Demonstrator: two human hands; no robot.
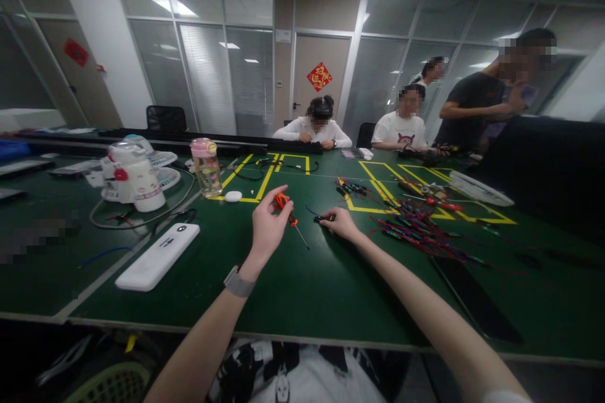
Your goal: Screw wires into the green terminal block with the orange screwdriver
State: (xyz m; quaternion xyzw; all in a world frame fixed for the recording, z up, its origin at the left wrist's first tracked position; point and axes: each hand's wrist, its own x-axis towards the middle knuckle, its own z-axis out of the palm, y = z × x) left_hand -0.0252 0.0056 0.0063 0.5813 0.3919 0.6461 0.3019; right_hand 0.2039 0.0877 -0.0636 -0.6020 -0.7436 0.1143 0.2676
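My left hand point(269, 227) is raised above the green table point(302, 289), fingers curled round the orange handle of a small screwdriver point(287, 209) whose thin shaft points down and right. A grey watch sits on that wrist. My right hand point(339, 223) rests on the table a little to the right, fingers pinched on a small black connector point(320, 218) with a short blue wire. The two hands are a short gap apart.
A pile of red and green wired parts point(416, 227) lies right of my right hand. A white power bank point(158, 255), white fan point(135, 176), clear bottle point(207, 167) and white earbud case point(233, 196) stand left. Several people sit or stand at the far side.
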